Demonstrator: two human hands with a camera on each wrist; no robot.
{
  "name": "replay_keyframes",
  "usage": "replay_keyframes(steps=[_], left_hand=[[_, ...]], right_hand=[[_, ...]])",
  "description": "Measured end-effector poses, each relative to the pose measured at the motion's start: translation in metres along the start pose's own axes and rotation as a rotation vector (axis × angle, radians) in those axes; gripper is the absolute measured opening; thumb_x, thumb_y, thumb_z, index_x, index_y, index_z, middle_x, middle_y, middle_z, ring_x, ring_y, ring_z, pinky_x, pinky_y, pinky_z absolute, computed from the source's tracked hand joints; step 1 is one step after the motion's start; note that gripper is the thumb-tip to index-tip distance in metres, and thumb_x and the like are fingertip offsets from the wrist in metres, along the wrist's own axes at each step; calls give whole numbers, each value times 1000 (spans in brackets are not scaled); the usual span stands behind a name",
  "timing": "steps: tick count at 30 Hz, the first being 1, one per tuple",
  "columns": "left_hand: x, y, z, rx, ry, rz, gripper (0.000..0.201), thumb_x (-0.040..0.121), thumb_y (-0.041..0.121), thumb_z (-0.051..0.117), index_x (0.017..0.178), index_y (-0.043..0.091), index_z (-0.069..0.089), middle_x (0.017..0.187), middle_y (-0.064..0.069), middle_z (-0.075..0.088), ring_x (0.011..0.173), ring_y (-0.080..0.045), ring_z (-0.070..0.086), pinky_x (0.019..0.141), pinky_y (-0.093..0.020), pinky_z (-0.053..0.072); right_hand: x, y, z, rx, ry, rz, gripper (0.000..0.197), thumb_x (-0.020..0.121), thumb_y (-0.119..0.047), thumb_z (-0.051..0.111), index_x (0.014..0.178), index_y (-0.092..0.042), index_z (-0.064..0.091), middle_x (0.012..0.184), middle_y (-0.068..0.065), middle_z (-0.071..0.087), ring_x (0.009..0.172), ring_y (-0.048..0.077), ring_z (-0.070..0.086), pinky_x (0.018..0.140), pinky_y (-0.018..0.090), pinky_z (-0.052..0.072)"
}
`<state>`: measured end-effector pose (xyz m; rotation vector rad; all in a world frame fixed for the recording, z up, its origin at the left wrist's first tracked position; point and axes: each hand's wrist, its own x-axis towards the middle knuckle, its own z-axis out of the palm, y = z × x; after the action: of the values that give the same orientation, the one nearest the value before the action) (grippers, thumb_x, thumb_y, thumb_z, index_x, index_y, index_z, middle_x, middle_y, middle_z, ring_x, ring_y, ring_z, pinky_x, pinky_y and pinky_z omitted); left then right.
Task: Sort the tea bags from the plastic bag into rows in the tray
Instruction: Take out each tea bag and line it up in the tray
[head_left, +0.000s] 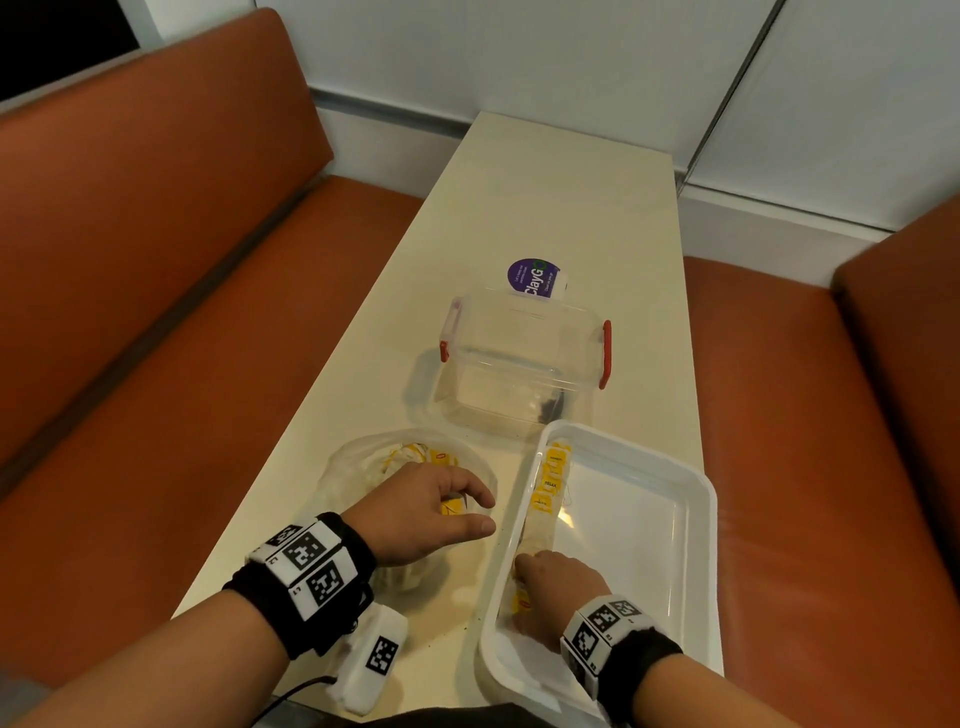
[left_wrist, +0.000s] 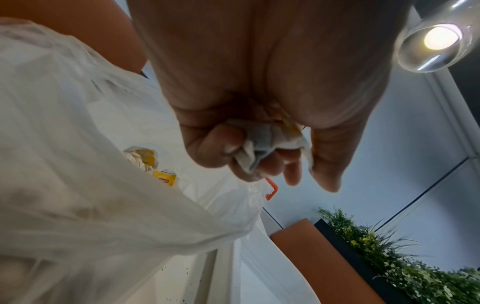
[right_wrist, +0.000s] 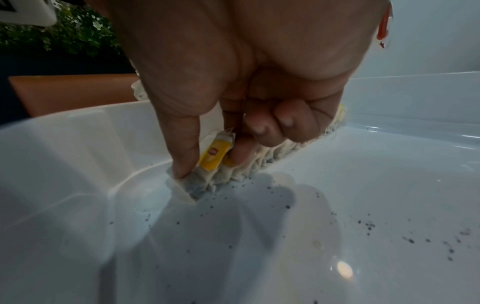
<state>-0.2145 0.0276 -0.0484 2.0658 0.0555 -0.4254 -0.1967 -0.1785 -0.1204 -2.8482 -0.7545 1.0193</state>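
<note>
Tea bags (head_left: 550, 480) stand on edge in one row along the left wall of the white tray (head_left: 696, 519), and we are seating another at its near end. Our right hand (head_left: 558, 582) has thumb and forefinger clamped on that bag (right_wrist: 193, 188); we should press it upright against its neighbour before letting go. Our left hand (head_left: 421, 512), over the plastic bag (head_left: 358, 467) on the desk (head_left: 545, 208), has its fingers (left_wrist: 215, 148) curled round the next crumpled bag (left_wrist: 267, 142); we should hold it loosely, since tea dust (right_wrist: 410, 239) already speckles the tray.
</note>
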Motion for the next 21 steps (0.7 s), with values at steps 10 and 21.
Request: replay_keyframes(steps=[10,21], left_hand=[[3,-2,9,-647,-61,-225,29,73,1,51,100,9,58,70,-13,54,62,-26,55,52,-28,45],[7,6,12,-598,19,-12,26,86,-13,57,107,2,53,89,-15,61,65,-16,61,63,-29,53]], right_hand=[[-5,11,-52,355,316,-51,23,89,-47,53,81,-27,51,80,-8,59,75,11,55,73,29,48],[-17,-20,-90,642,489,-260,52,73,-68,59,112,-35,55,94,-18,58,63,2,52,60,14,39]])
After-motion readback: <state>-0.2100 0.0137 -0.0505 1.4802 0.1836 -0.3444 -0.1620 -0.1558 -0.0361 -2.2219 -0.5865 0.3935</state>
